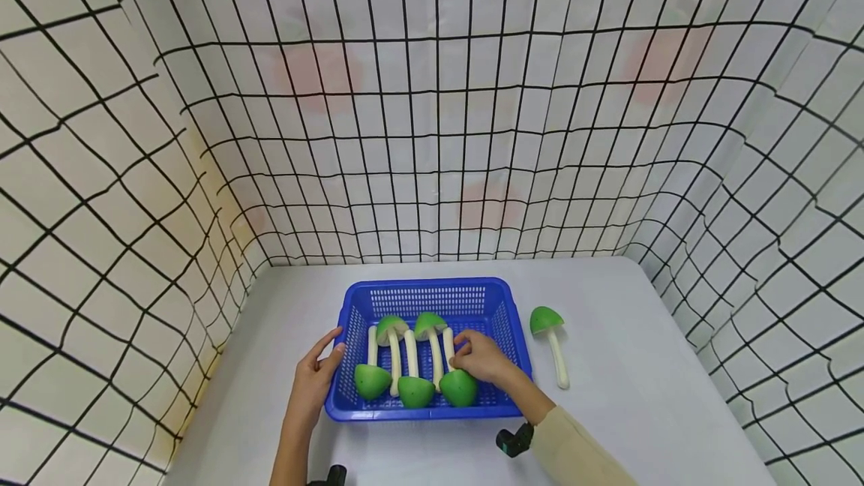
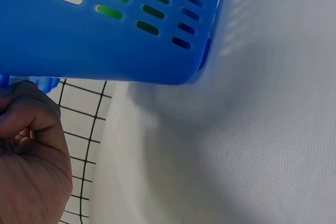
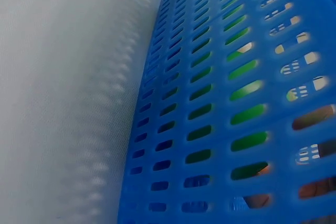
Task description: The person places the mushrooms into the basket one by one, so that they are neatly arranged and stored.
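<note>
A blue plastic basket (image 1: 432, 415) holds several toy mushrooms with green caps and pale stems, laid side by side with caps alternating front and back. My left hand (image 1: 312, 381) grips the basket's left rim between thumb and fingers; the left wrist view shows that hand (image 2: 31, 156) curled beside the basket wall (image 2: 115, 56). Inside the basket, my right hand (image 1: 482, 357) pinches the stem of the rightmost mushroom (image 1: 459, 388), its cap toward the front. From the right wrist, the slotted basket side (image 3: 220, 124) hides most of that hand.
One more green mushroom (image 1: 555, 343) lies on the white table (image 1: 607, 426), right of the basket. Black wire grid (image 1: 432, 133) over white sheeting encloses the back and both sides. Black wrist devices (image 1: 514, 441) sit near each forearm.
</note>
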`<state>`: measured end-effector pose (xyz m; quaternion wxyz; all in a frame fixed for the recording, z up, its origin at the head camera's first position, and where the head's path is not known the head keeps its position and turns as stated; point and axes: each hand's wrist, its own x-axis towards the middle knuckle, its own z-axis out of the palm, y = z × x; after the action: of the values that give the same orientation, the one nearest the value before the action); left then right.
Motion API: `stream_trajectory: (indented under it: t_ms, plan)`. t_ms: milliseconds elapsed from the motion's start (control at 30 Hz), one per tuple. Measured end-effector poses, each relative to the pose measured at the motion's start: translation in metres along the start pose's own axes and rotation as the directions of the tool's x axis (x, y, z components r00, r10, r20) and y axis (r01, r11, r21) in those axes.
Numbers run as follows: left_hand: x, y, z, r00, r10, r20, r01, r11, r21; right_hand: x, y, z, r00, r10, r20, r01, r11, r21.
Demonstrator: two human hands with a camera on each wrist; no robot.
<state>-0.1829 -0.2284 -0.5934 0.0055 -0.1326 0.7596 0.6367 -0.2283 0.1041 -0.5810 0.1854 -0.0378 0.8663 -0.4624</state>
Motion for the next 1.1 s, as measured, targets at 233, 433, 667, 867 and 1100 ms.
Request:
stream_trajectory:
  t_ms: [233,433,667,867,1100]
  plan:
    - [0.0,0.001,0.001,1.0,-0.001,0.004,0.001,1.0,0.0,0.003,0.001,0.0,1.0,0.004,0.001,-0.004,1.0,-0.027]
    - [0.001,0.002,0.002,1.0,0.009,0.004,-0.009,1.0,-0.001,0.003,0.002,-0.001,1.0,-0.011,-0.015,0.01,0.999,-0.042]
    - [0.002,0.001,0.003,1.0,-0.004,-0.004,0.004,1.0,0.005,0.002,0.004,-0.001,1.0,-0.019,-0.015,0.018,0.998,-0.054]
    - [0.002,0.0,0.004,1.0,-0.007,-0.001,0.007,1.0,0.0,-0.007,-0.002,-0.008,0.993,-0.082,-0.091,0.079,0.996,-0.036]
    - [0.003,0.001,0.003,1.0,-0.012,-0.011,0.012,1.0,0.015,-0.015,-0.007,-0.022,0.975,-0.131,-0.182,0.135,0.991,0.014]
